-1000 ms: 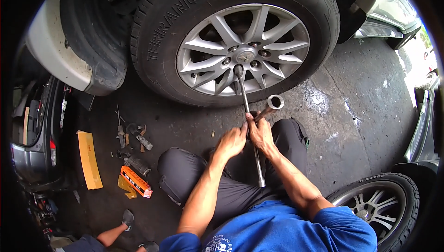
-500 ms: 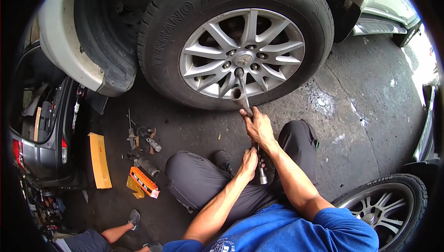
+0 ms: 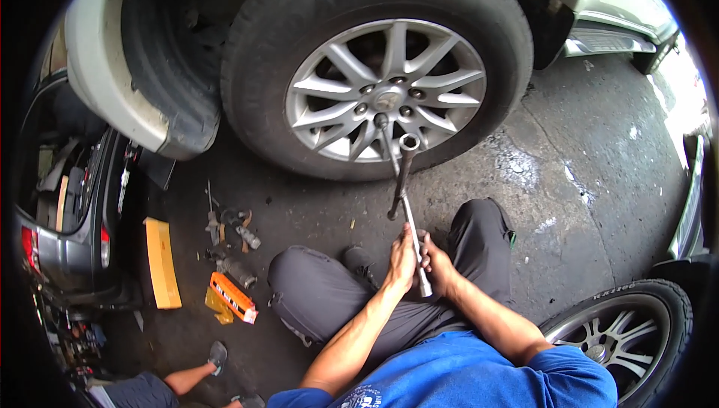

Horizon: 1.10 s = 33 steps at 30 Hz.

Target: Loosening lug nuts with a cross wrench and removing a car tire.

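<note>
A four-way lug wrench (image 3: 401, 183) reaches from the wheel towards me. Its far end sits on the lowest lug nut of the silver alloy wheel (image 3: 356, 71). One cross arm ends in an open socket that faces up. My left hand (image 3: 402, 264) is closed around the near arm of the wrench from the left. Beside it, my right hand (image 3: 439, 267) has its fingers curled against the same arm from the right. The wrench's near socket end sticks out below both hands. Several other lug nuts show around the wheel's centre cap (image 3: 389, 101).
Left on the dark floor lie a yellow-brown box (image 3: 162, 266), an orange box (image 3: 234, 297) and worn metal parts (image 3: 234, 266). A loose wheel (image 3: 666, 333) is at lower right. Another person's leg (image 3: 191, 376) shows at lower left. A dark car (image 3: 71, 254) stands far left.
My right hand has come down from the middle of the wrench to its near arm, beside my left hand. The wrench has turned, so its cross arms stand at a different angle.
</note>
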Available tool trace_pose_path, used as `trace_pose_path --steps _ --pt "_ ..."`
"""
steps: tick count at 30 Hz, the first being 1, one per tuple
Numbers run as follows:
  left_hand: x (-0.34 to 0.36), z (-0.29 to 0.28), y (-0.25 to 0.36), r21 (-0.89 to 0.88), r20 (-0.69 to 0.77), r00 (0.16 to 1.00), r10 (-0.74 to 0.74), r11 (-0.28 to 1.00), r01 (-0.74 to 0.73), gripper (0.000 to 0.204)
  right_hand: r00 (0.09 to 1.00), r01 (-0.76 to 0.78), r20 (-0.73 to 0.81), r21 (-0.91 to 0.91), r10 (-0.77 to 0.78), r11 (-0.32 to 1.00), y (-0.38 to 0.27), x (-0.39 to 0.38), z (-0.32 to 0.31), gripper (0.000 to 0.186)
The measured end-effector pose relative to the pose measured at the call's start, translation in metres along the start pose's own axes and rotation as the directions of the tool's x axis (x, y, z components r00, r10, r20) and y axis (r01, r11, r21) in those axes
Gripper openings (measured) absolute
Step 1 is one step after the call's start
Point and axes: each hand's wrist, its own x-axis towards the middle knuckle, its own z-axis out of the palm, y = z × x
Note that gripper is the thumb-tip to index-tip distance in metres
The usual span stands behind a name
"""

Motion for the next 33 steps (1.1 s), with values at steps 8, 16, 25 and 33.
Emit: trace_pose_path --steps 8,16,25,33 --pt "0.052 -0.068 0.039 -0.562 -0.177 0.974 -0.144 0.827 0.020 0.093 0.974 -0.225 -0.074 -0.326 0.213 0.918 0.015 -0.077 0.104 0.061" --pt "0.127 -0.099 0.019 -0.985 0.103 0.877 -0.470 0.074 0.156 0.081 0.999 -0.047 -0.023 -0.368 0.042 0.928 0.010 -0.090 0.091 0.037" --pt "0.019 0.028 0.115 0.285 -0.348 0.399 0.848 0.502 -0.817 0.052 0.994 -0.082 0.041 -0.385 0.105 0.919 0.020 -0.070 0.088 0.035" --pt "0.009 0.068 0.023 0.542 0.404 0.883 0.239 0.715 -0.442 0.043 0.986 -0.166 0.004 -0.074 0.166 0.983 0.004 -0.054 0.071 0.027"
